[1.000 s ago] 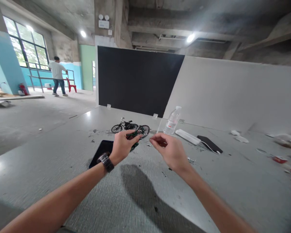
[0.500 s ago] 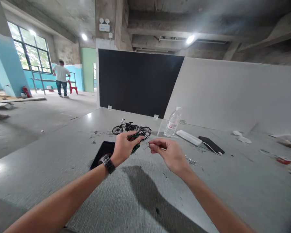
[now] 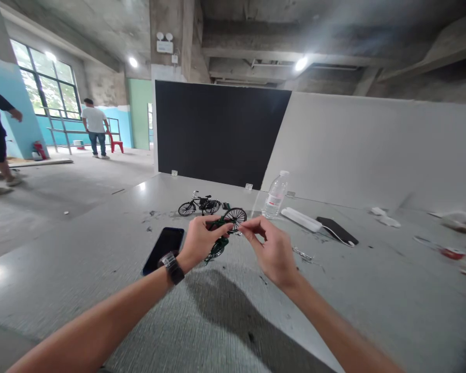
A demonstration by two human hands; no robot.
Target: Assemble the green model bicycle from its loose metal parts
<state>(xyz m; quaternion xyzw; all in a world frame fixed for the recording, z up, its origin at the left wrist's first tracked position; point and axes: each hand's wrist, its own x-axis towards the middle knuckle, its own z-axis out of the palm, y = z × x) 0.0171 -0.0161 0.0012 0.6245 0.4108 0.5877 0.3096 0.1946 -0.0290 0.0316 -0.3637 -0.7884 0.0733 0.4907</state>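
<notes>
1. Fingers of the right hand (image 3: pixel 272 252) have come up to the rim of the spoked wheel (image 3: pixel 235 218) on the green model bicycle (image 3: pixel 222 242), just right of the middle of the frame; half a second ago they were apart from it.

2. That change brings both hands together at one spot, so the work seems to centre on this wheel, the left hand steadying and the right one doing the fine handling.

3. The left hand (image 3: pixel 200 237) grasps the green bicycle between thumb and fingers, holding it above the bench (image 3: pixel 357 305). The right fingertips are drawn close together at the rim; I cannot tell whether they pinch it, hold a tiny part or merely hover there.

4. More of the bicycle's lower end now shows beneath the left hand. Its long axis appears to slant from the wheel at upper right down to a second wheel at lower left. Which end is the front is too obscured to judge.

5. Behind it, in the centre of the frame, a black model bicycle (image 3: pixel 200 205) stands upright, handlebar towards the left. Small silver pieces (image 3: pixel 303 254) lie right of the right hand.
</notes>
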